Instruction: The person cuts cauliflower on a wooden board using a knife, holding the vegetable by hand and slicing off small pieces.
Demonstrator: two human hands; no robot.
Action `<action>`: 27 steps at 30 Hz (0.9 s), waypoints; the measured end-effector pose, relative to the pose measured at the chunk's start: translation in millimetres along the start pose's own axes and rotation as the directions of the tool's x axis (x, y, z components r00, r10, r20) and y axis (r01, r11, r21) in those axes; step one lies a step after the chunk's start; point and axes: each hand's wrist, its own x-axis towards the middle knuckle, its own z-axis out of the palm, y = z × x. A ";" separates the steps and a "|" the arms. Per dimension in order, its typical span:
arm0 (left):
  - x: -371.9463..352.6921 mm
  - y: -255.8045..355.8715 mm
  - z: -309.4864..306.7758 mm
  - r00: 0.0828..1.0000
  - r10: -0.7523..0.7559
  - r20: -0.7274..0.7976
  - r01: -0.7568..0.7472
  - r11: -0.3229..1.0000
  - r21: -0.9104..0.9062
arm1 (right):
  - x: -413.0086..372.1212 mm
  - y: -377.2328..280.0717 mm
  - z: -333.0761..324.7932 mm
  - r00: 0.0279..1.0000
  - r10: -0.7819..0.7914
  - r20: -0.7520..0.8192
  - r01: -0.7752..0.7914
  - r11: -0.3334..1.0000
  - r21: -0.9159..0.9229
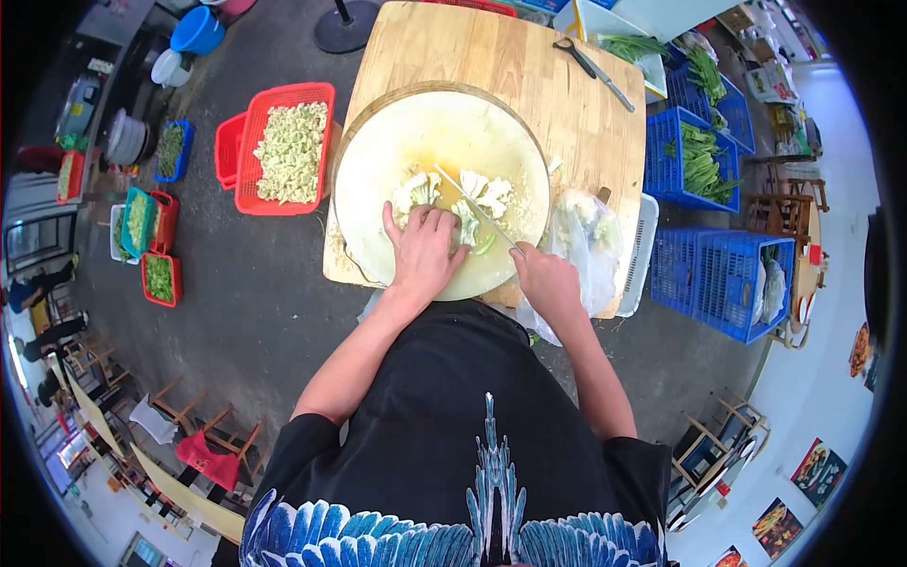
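Note:
A round, pale chopping board (378,151) lies on the wooden table, with cut cauliflower (493,195) spread over its near half. My left hand (425,248) presses down on a cauliflower piece (416,192) with its fingers bent; the fingertips partly hide what they hold. In my right hand (548,282) is the handle of a knife (484,215), its blade slanting up and left between the cauliflower pieces. Just right of the board, a clear plastic bag (590,250) with cauliflower inside sits beside my right hand.
On the table's (463,42) far right lies a dark-handled tool (595,71), possibly scissors or a peeler. A red basket (331,99) of chopped cauliflower stands left. Blue crates (723,279) with green vegetables stand right. Colored baskets (162,279) sit on the floor at left.

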 end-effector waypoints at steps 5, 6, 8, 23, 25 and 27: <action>-2.6 -2.6 -5.0 0.999 0.008 0.033 -0.007 1.000 -0.019 | -11.4 5.2 -9.0 0.992 0.012 -0.126 0.011 0.984 0.178; -3.1 -2.9 -4.4 1.000 0.017 0.019 -0.017 1.000 -0.015 | -15.9 5.6 -12.6 0.994 0.061 -0.094 -0.037 0.970 0.240; -3.4 -2.4 -3.2 0.999 0.035 0.000 -0.035 0.999 0.003 | -29.7 8.0 -21.1 0.988 0.155 -0.022 -0.137 0.923 0.360; -0.3 15.7 1.0 0.994 0.085 0.074 -0.077 0.992 -0.104 | -143.7 34.7 33.0 0.767 0.636 0.081 -0.331 0.285 0.899; -5.2 13.3 5.3 0.986 0.054 0.160 -0.016 0.973 -0.231 | -154.5 38.5 37.9 0.735 0.675 0.069 -0.284 0.214 0.935; -11.9 18.3 5.9 0.994 0.037 0.100 -0.007 0.959 -0.283 | -168.5 43.7 45.5 0.681 0.728 0.080 -0.261 0.139 0.955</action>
